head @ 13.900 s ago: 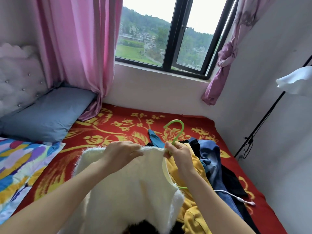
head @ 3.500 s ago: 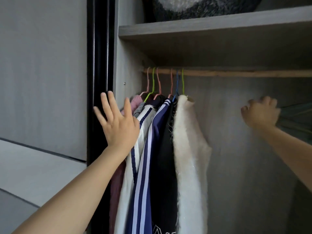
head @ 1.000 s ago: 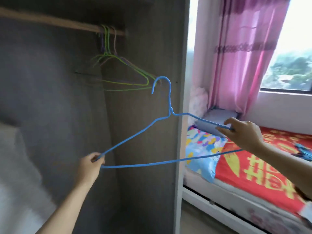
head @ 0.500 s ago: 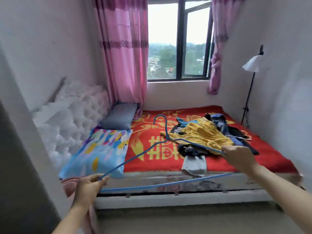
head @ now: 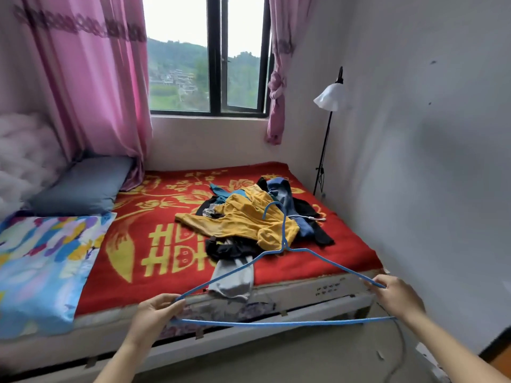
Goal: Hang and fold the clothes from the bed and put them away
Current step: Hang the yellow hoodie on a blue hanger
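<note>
Lower frame: blue hanger [head: 276, 324]. Centre: red bedspread [head: 166, 225], gold floral and character pattern; mustard-yellow garment [head: 246, 221] on it. Upper left: pink curtain [head: 91, 92]. Left edge: pillow [head: 41, 258], multicoloured daubs.

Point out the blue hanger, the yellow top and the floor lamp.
blue hanger [head: 276, 324], head view, on its bottom bar.
yellow top [head: 249, 221], head view, on the middle of its body.
floor lamp [head: 329, 98], head view, on its white shade.

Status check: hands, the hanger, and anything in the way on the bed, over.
Left hand and right hand each grip an end of the blue hanger. Clothes pile unsorted on the bed. White cable lies across the pile.
</note>
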The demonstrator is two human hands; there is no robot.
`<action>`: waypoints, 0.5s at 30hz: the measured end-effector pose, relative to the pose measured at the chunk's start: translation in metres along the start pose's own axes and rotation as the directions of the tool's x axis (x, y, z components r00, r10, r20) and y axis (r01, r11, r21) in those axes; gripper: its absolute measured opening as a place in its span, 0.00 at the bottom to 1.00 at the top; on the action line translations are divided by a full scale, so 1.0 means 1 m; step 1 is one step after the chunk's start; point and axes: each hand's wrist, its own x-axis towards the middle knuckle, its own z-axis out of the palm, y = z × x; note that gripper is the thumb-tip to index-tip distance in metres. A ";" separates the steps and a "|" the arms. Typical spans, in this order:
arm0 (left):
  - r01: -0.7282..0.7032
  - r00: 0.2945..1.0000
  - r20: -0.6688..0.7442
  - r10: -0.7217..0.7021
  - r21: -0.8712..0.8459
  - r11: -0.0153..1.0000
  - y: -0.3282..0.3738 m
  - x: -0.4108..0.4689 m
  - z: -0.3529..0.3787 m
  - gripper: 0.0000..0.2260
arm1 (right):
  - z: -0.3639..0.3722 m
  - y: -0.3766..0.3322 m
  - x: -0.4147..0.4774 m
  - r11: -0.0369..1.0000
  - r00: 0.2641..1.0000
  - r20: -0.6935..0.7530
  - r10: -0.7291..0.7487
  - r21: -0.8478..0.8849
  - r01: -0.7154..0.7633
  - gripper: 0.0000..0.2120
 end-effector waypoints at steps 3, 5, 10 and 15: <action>0.029 0.999 -0.020 -0.028 0.029 0.999 -0.010 0.020 0.009 0.03 | 0.018 0.001 0.015 0.999 0.999 0.021 0.039 0.018 -0.040 0.21; 0.049 0.998 -0.040 -0.047 0.048 0.998 -0.017 0.039 0.008 0.06 | 0.034 -0.009 0.026 0.998 0.997 0.039 0.060 0.009 -0.060 0.22; 0.149 0.980 -0.132 -0.148 -0.004 0.989 -0.044 0.114 -0.002 0.07 | 0.081 -0.046 0.065 0.995 0.991 0.096 0.090 0.027 -0.093 0.21; 0.253 0.954 -0.150 -0.259 -0.060 0.966 -0.069 0.209 -0.007 0.07 | 0.127 -0.101 0.126 0.993 0.989 0.127 0.073 -0.106 -0.060 0.14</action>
